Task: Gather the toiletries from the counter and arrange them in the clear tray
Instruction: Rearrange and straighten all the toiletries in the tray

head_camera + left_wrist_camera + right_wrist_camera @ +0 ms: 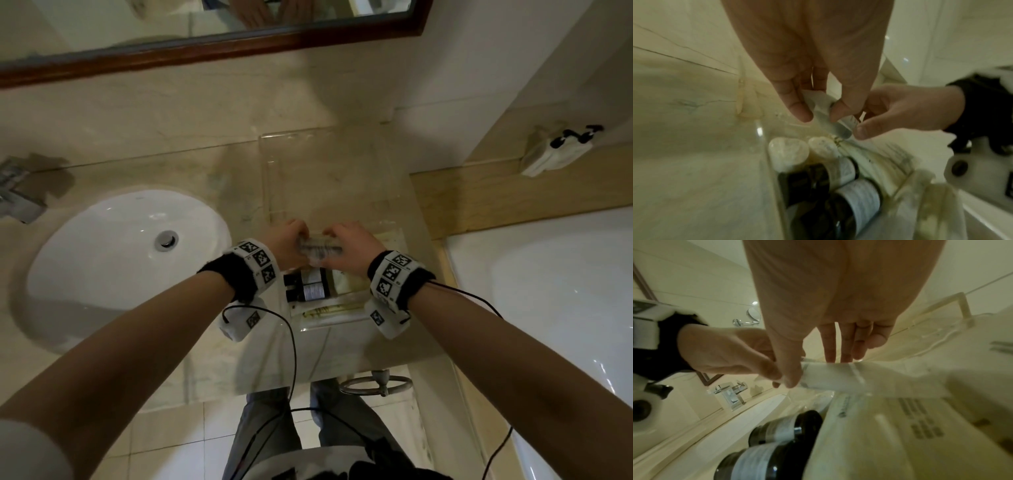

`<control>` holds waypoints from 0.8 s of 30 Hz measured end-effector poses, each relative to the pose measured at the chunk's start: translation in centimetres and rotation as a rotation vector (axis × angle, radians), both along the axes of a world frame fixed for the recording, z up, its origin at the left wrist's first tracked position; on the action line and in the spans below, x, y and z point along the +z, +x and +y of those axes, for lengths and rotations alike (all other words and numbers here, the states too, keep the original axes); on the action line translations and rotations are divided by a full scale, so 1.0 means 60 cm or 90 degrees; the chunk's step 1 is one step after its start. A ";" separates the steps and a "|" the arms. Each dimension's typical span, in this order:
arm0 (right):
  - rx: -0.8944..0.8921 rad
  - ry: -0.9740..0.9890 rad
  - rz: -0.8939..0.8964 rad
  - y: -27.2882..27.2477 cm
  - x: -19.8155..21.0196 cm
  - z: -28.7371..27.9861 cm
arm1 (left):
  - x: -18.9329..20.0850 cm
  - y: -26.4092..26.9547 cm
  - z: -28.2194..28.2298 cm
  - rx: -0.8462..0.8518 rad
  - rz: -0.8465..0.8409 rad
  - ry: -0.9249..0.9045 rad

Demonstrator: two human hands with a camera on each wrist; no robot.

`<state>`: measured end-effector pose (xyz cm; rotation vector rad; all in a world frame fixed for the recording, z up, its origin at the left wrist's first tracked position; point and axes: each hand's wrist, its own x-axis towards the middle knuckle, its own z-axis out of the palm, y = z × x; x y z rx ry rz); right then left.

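Observation:
Both hands hold a small white packet (318,250) just above the near half of the clear tray (270,171). My left hand (296,240) pinches the left end of the small white packet (826,112) between thumb and fingers. My right hand (337,243) pinches the right end of the packet (830,376), thumb in front and fingers behind. Below the hands, two dark bottles (305,286) with pale labels lie side by side in the tray. Pale sachets (346,281) lie to their right. A long flat pack (329,311) lies along the tray's near edge.
A white sink (120,260) with a chrome tap (17,195) lies to the left of the tray. The bathtub (548,308) is at the right, with a white bottle (558,150) on its ledge. A wood-framed mirror (205,48) hangs behind. Cables trail from both wrists.

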<state>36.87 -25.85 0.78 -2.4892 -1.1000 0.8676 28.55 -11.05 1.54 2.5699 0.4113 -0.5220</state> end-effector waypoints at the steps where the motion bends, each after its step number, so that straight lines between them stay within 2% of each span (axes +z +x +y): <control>1: 0.000 0.005 0.009 -0.001 0.001 0.004 | 0.005 0.004 0.003 0.013 -0.020 -0.017; 4: -0.012 0.056 0.029 -0.005 0.007 0.014 | 0.025 0.014 0.007 0.067 -0.082 -0.091; 9: -0.198 0.198 0.183 -0.001 0.021 0.009 | 0.040 0.019 0.006 0.193 -0.167 -0.224; 11: -0.286 0.231 0.251 0.002 0.021 0.003 | 0.037 0.018 0.006 0.202 -0.149 -0.227; 14: -0.389 0.310 0.349 0.001 0.017 -0.003 | 0.028 0.013 -0.001 0.154 -0.064 -0.190; 17: -0.492 0.426 0.517 0.001 0.014 -0.005 | 0.014 0.010 -0.006 0.120 -0.009 -0.174; 19: -0.539 0.419 0.619 0.001 0.009 -0.005 | 0.006 0.011 0.000 0.152 -0.007 -0.192; 21: -0.545 0.356 0.680 -0.002 0.000 -0.009 | 0.004 0.009 0.005 0.167 -0.023 -0.177; 22: -0.526 0.313 0.672 -0.002 -0.007 -0.011 | 0.002 0.007 0.007 0.152 -0.029 -0.149; 24: -0.478 0.242 0.548 -0.003 -0.014 -0.015 | 0.000 0.001 0.007 0.079 -0.016 -0.057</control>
